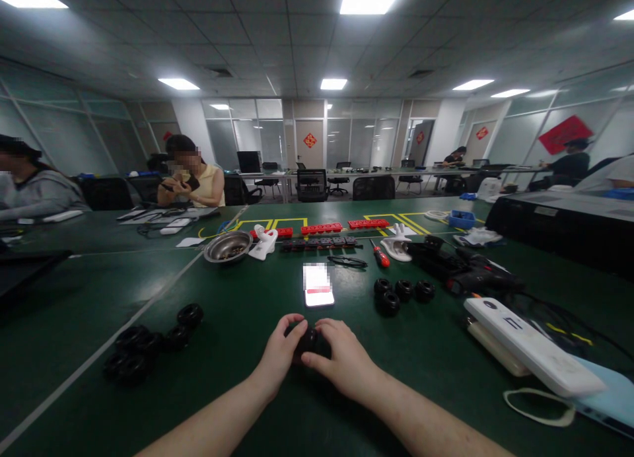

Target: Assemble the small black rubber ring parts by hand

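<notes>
Low over the green table, in the middle of the head view, a small black wheel sits between my two hands, partly covered by fingers. My left hand is curled against its left side. From the right, my right hand closes on it with thumb and fingers bent. A phone with a lit screen lies just beyond the hands. Similar black wheels form a loose group at the left, and several more wheels are clustered at the right.
Farther back are a metal bowl with small parts, red plastic pieces, a dark strip of parts, a screwdriver and a black power tool. A white power bank-like device lies right. Other people sit beyond.
</notes>
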### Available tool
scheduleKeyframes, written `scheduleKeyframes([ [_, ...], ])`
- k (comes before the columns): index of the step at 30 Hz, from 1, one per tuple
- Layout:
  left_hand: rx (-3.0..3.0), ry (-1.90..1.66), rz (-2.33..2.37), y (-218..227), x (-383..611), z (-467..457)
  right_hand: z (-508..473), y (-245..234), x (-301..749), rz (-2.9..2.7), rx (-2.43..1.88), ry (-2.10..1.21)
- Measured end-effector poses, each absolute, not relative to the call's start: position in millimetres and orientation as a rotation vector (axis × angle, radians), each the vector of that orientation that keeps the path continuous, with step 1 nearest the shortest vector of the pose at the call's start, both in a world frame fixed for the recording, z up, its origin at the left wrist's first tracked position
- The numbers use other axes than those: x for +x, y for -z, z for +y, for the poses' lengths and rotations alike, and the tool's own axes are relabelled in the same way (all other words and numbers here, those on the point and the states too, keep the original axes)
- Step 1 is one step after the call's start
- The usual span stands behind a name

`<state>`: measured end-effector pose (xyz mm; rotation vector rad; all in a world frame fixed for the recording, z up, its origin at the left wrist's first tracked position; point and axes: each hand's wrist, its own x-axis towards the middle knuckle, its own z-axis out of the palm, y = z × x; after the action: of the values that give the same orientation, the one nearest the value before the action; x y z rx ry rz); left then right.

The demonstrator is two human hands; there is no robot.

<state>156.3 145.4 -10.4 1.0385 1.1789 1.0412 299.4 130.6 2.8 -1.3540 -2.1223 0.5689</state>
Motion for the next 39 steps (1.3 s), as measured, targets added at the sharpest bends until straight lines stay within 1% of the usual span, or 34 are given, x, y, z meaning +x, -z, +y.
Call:
scheduleKeyframes([
  [4,1.084,-1.024,1.216,8.6,156.3,144.6,129.0,-3.5,298.3,-2.085,-1.354,-0.535],
  [13,1.065,-1.001,1.241,9.9,155.8,146.7,130.6,-3.0,298.3,-2.079,-1.31,-0.574],
  [17,1.046,-1.024,1.177,10.2,155.5,146.4,127.3,-5.4,298.5,-2.06,-1.342,-0.533],
  [22,1.031,-1.062,1.179,13.3,155.5,145.8,129.4,-5.9,300.8,-2.146,-1.377,-0.57],
  [25,1.026,-1.06,1.176,11.7,155.7,145.6,131.5,-3.8,300.0,-2.161,-1.326,-0.582],
  [31,1.077,-0.997,1.126,8.9,155.6,146.1,126.7,-6.2,296.1,-2.138,-1.202,-0.407],
  [39,1.022,-1.061,1.154,10.8,157.1,145.7,131.1,-6.8,302.2,-2.17,-1.336,-0.564],
])
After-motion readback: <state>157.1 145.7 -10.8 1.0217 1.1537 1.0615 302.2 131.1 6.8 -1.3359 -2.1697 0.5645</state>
